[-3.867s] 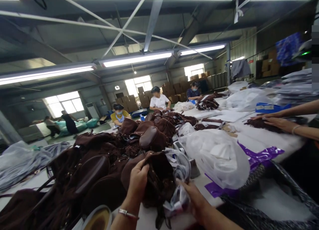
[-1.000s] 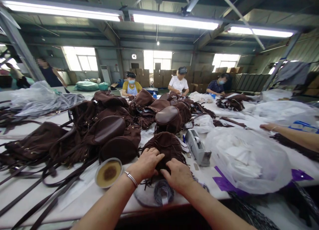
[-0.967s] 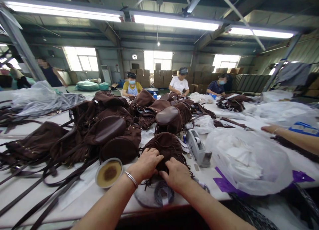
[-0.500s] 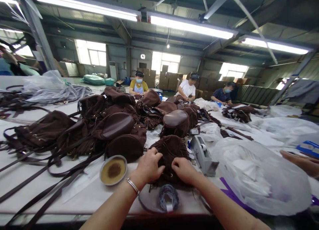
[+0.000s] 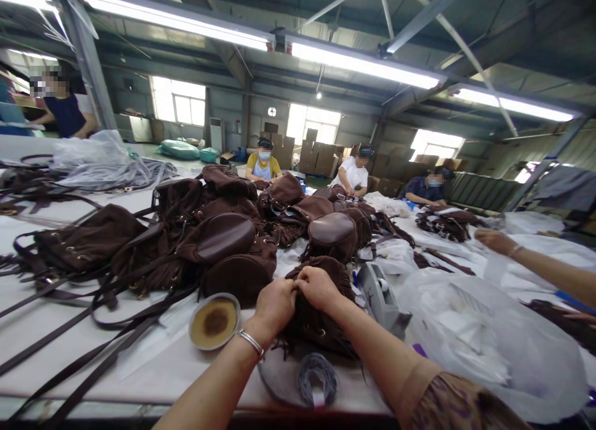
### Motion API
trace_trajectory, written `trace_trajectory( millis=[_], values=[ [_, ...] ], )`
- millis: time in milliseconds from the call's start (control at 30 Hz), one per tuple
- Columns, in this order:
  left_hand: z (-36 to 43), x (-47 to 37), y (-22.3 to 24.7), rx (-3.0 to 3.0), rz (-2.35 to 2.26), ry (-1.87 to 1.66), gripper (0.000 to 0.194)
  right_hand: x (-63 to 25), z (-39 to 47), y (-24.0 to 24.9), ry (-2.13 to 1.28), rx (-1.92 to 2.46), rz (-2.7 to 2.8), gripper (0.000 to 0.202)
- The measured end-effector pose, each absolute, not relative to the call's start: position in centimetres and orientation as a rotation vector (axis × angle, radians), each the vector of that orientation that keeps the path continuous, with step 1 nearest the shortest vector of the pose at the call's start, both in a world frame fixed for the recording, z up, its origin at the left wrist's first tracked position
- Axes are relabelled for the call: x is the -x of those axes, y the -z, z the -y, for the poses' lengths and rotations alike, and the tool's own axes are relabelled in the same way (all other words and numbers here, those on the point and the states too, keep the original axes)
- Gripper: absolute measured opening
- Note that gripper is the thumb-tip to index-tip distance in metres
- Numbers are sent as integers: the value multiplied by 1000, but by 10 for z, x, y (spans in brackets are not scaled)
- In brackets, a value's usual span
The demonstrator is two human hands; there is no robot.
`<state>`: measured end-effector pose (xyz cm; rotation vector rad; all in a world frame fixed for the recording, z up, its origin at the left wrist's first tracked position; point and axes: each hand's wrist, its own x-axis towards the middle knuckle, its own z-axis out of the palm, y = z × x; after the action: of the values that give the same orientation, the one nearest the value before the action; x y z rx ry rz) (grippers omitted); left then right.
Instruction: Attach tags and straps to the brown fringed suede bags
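A dark brown fringed bag (image 5: 321, 327) lies on the table right in front of me. Over its upper part, my left hand (image 5: 274, 303) and my right hand (image 5: 319, 287) meet with their fingertips pinched together. Whatever is between the fingers is too small and hidden to make out. Left of the bag sits a round dish with a stained yellow pad (image 5: 214, 321). A grey tape dispenser (image 5: 384, 300) stands just to the right. Closer to me lies a dark coiled roll (image 5: 317, 380) with a white tag.
Brown bags (image 5: 223, 237) are heaped behind and to the left, their straps (image 5: 107, 349) trailing forward. Clear plastic bags (image 5: 484, 331) spread at right. A co-worker's arm (image 5: 535, 262) reaches in from the right edge. Several people work farther back.
My hands have come together from apart on the bag, with the right moving left and up. At right, the co-worker's arm has reached farther in over the plastic.
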<state>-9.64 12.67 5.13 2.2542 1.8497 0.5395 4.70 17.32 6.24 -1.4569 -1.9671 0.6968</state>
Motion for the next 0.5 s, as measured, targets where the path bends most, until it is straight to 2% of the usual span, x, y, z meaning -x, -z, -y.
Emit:
trace_trajectory(
  millis=[33,133,167,233,300,367,433,500],
  values=[
    [-127,98,-50,-2212,-1894,-539,30,-44,-173,-63,-727,1407,1974,8],
    [-121,105,-44,-2107,-1994,-491,30,-52,-165,-59,-860,1202,1920,49],
    [-117,108,-43,-2090,-2009,-464,27,-60,-160,-56,-864,1177,1885,54],
    [-106,110,-44,-2076,-2030,-411,23,-78,-148,-47,-792,1248,1846,41],
    [-94,106,-47,-2128,-2042,-470,27,-92,-134,-36,-725,1377,1904,27],
    [-86,97,-51,-2299,-1933,-696,45,-96,-123,-26,-760,1401,1964,29],
    [-85,88,-50,-2480,-1632,-911,66,-92,-117,-20,-831,1353,1969,38],
    [-88,81,-45,-2499,-1373,-939,84,-88,-115,-21,-867,1294,1943,41]
  ],
)
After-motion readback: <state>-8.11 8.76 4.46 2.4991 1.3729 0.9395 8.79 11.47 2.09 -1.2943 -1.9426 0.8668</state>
